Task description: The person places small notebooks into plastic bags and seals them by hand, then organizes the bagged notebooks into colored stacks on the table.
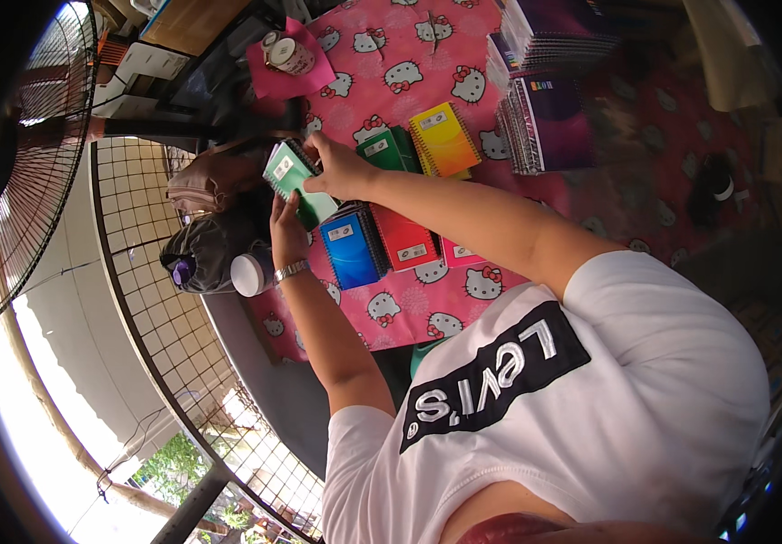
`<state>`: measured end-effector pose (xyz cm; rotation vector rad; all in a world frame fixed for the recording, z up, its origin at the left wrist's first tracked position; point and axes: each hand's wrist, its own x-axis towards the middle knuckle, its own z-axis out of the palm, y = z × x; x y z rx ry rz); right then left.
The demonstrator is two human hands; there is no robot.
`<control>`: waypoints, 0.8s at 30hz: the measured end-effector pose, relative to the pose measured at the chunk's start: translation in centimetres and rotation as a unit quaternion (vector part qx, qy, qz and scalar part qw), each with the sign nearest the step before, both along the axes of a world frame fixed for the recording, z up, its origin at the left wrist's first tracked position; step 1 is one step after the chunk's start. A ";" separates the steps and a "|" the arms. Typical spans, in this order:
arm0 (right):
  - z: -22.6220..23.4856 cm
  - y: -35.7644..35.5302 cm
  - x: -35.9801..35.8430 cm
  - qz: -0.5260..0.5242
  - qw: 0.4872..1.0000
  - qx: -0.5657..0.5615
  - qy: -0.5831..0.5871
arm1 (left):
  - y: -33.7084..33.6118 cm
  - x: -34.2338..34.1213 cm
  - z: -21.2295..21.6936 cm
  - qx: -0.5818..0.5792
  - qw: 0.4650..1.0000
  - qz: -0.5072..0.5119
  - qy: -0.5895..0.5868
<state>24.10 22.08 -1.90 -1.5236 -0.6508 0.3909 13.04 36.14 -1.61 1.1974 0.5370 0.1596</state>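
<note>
A green spiral notebook (293,178) with a white label is held up at the far left of the table. My left hand (288,225), with a metal watch on its wrist, grips its lower left edge. My right hand (340,170) holds the same notebook at its upper right side; some fingertips are hidden behind it. Just below lies a blue notebook stack (347,249), beside a red notebook (406,243) and a partly covered pink notebook (460,253). Behind my right forearm are a green notebook (382,147) and a yellow notebook (445,139).
Purple notebooks (554,122) stand in tall stacks at the back right. A pink patterned cloth (382,313) covers the table. At the left edge are a white-lidded jar (247,274) and a dark bag (205,254). A cup (293,57) sits farther back; a fan (42,136) stands far left.
</note>
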 end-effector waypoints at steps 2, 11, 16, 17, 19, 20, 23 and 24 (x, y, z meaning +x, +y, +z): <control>1.5 -2.3 0.1 0.115 0.985 0.092 0.095 | -1.1 -1.5 1.5 -0.057 0.997 0.011 -0.051; -8.5 -15.4 2.6 -0.311 0.767 -0.550 -0.111 | -11.9 -6.8 -2.4 -0.295 0.948 0.078 -0.094; -0.9 -14.4 2.9 -0.183 0.947 -0.259 -0.041 | -14.8 -8.9 -2.6 -0.188 0.976 0.105 -0.037; 1.0 -14.3 2.0 -0.163 0.965 -0.200 -0.053 | -15.1 -9.3 -2.5 -0.170 0.978 0.119 -0.029; 4.2 -14.6 -0.4 -0.074 0.990 -0.118 -0.002 | -16.4 -9.8 -0.8 -0.266 0.955 0.108 -0.071; 4.6 -15.0 -2.3 -0.043 0.993 -0.111 0.006 | -16.9 -10.0 -0.1 -0.314 0.940 0.100 -0.093; 1.7 -17.3 -5.0 -0.095 0.970 -0.210 -0.082 | -17.4 -11.4 -0.9 -0.280 0.948 0.130 -0.072; -0.3 -19.1 -5.3 -0.145 0.936 -0.281 -0.156 | -17.6 -12.0 -1.4 -0.172 0.975 0.133 -0.038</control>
